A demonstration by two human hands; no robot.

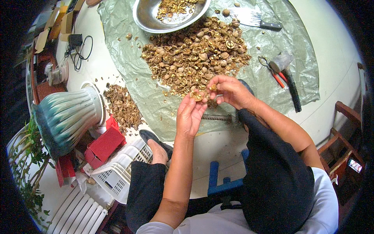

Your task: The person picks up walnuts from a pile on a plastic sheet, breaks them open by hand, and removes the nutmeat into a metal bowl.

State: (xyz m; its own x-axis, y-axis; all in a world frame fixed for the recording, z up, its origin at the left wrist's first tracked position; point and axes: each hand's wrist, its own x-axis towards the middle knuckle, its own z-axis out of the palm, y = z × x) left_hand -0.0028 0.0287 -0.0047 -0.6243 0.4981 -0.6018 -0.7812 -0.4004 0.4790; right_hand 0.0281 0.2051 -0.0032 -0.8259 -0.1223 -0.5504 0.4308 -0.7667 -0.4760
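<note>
brown walnut pieces: left hand holds one, right hand one.

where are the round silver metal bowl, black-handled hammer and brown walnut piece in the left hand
Round silver metal bowl (149,16), head view, inner wall
Black-handled hammer (292,86), head view, handle
Brown walnut piece (196,96), head view, middle

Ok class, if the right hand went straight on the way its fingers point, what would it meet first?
The right hand would probably first meet the left hand and the cracked walnut it holds, though depth between them is unclear.
</note>
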